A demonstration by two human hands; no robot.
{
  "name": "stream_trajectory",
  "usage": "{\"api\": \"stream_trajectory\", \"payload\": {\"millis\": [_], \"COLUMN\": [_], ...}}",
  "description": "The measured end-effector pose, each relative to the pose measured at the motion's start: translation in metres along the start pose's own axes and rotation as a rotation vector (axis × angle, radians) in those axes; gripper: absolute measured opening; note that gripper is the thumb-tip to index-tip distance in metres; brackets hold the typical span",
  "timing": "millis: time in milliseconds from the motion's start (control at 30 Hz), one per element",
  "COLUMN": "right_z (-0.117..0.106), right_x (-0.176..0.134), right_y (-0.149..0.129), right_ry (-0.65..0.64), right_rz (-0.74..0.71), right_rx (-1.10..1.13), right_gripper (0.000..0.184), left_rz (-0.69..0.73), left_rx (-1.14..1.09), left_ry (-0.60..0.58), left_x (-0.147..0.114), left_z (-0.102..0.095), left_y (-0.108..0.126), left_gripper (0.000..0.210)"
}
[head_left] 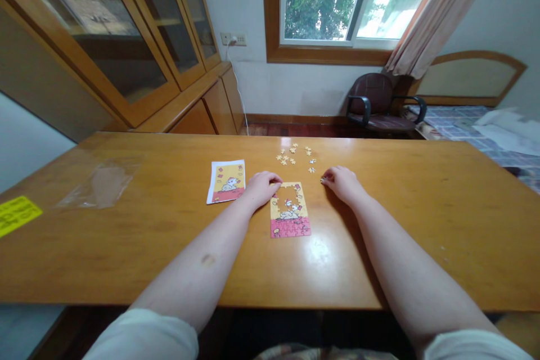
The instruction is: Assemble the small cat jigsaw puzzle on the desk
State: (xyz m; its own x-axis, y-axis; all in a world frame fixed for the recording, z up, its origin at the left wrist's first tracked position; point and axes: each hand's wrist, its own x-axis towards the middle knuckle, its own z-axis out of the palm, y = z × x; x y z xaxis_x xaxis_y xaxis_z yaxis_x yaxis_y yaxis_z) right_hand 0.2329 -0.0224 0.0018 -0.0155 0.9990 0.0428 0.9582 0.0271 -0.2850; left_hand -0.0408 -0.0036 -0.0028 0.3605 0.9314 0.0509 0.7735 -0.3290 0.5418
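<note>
A partly assembled jigsaw puzzle [290, 228] lies flat on the wooden table, with a pink lower part, a yellow border and a white cartoon animal. An opening in its upper middle shows the table. My left hand [264, 185] is at the puzzle's upper left corner, its fingertips closed on the edge there. To the right of the puzzle, my right hand [342, 183] pinches a small puzzle piece [323, 180] just above the table. Several loose puzzle pieces [286, 158] lie beyond the puzzle, mostly pale side up. Left of my left hand rests a printed reference picture [228, 181].
A clear plastic bag [103, 184] and a yellow label [19, 215] lie on the left of the table [422, 225]. Past the far edge stand a glass-fronted cabinet [169, 81], an armchair [375, 98] and a bed [458, 124].
</note>
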Motion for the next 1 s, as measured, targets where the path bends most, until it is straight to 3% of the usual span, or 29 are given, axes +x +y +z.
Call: {"api": "stream_trajectory", "payload": {"millis": [200,400,533,733,900,1000], "right_z": [-0.01,-0.02,-0.017,-0.01,-0.029,-0.046], "right_x": [-0.011,-0.034,-0.051,-0.056,-0.06,-0.071], "right_y": [-0.013,-0.051,-0.078,-0.09,-0.089,-0.093], "right_ry": [-0.101,-0.36,-0.476,-0.462,-0.36,-0.427], "right_rz": [0.04,-0.092,-0.181,-0.234,-0.257,-0.233], "right_rx": [0.369,0.599,0.499,0.277,0.074,-0.121], "right_gripper": [0.011,0.013,0.009,0.01,0.02,0.025], "left_rz": [0.002,0.002,0.001,0.002,0.02,0.019], "left_rx": [-0.003,-0.002,0.003,0.015,0.018,0.017], "left_ry": [-0.006,-0.006,-0.005,-0.005,-0.001,-0.004], "left_x": [0.0,0.001,0.001,0.001,0.003,0.003], "left_z": [0.0,0.001,0.001,0.0,0.003,0.003], "left_y": [0.0,-0.002,0.0,0.0,-0.003,-0.004], "left_gripper": [0.023,0.024,0.024,0.024,0.024,0.024]}}
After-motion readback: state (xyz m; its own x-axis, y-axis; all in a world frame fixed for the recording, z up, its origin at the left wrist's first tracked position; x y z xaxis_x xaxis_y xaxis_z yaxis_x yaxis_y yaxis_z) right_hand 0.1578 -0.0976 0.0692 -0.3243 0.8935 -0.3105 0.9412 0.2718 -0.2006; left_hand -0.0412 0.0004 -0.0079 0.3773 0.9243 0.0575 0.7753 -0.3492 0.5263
